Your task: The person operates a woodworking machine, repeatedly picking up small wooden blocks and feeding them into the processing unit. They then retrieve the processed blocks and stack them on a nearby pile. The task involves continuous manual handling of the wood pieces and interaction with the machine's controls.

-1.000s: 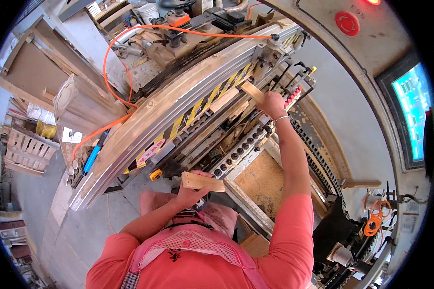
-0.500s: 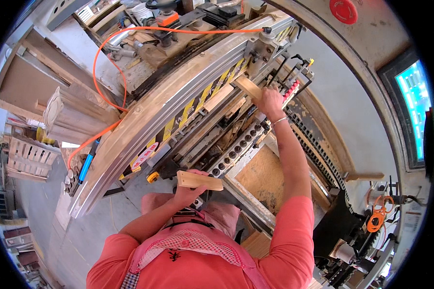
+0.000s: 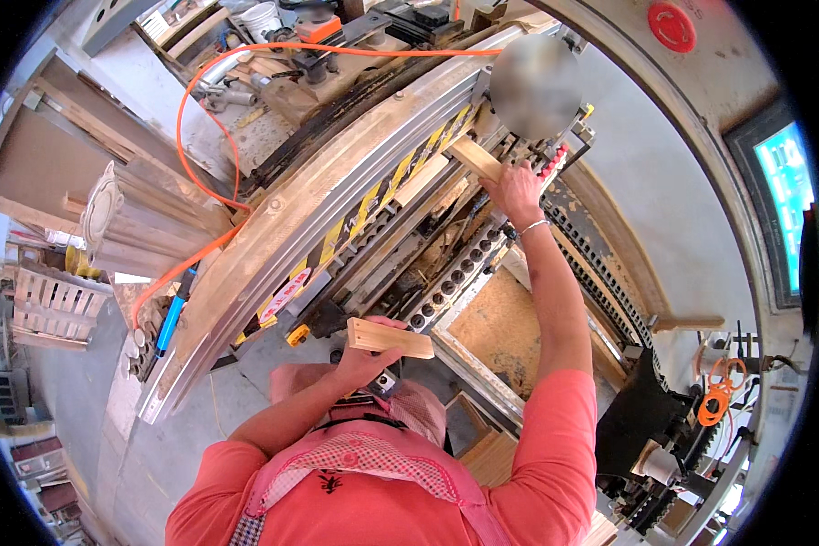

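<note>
In the head view, near side, your left hand (image 3: 362,366): fingers wrapped around a pale wood block (image 3: 388,338), thumb on its near edge.
Wood block: left of the tan panel (image 3: 493,329), well apart from your right hand (image 3: 516,191).
Right hand: farther out and to the right, fingers gripping the near right end of a wood strip (image 3: 473,156).
Wood strip: free end points far left toward the striped tape (image 3: 341,232); can't tell if it touches.
Black knobs (image 3: 451,288): row running from near left to far right, between your hands.
Chain track (image 3: 602,284): right of your right forearm.
Orange hose (image 3: 337,51): far left, looping down to the long beam (image 3: 278,205).
Screen (image 3: 783,182): far right, lit blue, red button (image 3: 672,26) beyond it.
</note>
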`<state>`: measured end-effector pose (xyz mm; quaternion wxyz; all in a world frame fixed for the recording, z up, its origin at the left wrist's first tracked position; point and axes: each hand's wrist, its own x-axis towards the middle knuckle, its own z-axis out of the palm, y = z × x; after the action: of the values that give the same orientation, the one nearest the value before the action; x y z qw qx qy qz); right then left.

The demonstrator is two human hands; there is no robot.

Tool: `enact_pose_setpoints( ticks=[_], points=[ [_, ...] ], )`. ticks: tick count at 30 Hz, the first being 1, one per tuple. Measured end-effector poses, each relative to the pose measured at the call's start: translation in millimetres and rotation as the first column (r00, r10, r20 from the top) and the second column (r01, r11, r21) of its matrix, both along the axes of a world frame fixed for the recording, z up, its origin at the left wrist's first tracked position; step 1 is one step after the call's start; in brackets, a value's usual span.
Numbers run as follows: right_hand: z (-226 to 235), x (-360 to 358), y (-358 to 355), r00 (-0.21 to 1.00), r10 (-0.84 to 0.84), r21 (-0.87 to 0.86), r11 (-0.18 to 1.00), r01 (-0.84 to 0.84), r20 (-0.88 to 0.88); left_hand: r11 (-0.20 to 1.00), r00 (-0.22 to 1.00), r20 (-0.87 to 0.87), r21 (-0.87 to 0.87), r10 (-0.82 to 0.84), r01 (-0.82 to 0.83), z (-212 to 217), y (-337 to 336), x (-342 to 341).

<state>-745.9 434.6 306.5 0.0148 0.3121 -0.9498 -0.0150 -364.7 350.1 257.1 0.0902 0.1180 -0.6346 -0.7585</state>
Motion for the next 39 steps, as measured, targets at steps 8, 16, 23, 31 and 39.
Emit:
enact_pose_setpoints(
  ticks=[8,16,23,31,39],
  points=[
    [3.5,2.8,-13.9,1.0,-0.026,0.005,1.0,0.026,-0.011,0.993,1.0,-0.018,0.117,-0.002,0.004,-7.8,1.2,-2.2],
    [0.8,-1.3,-13.7,0.998,-0.007,0.005,1.0,0.008,-0.062,1.0,1.0,-0.004,0.003,0.024,-0.024,-6.6,2.6,-3.6],
    [4.0,-4.2,-14.3,0.999,0.04,0.01,0.999,-0.04,-0.029,1.0,0.999,0.028,-0.004,0.022,-0.022,-4.2,2.0,-1.4],
    [5.3,-7.3,-11.2,0.991,0.131,0.029,0.991,-0.131,-0.026,0.998,1.0,0.028,0.062,-0.002,0.0,8.4,-2.3,-3.0],
    [1.6,-10.2,-10.2,0.979,0.181,0.03,0.983,-0.179,-0.093,0.905,0.999,-0.029,0.423,-0.037,0.045,20.6,0.1,4.5]
  ],
)
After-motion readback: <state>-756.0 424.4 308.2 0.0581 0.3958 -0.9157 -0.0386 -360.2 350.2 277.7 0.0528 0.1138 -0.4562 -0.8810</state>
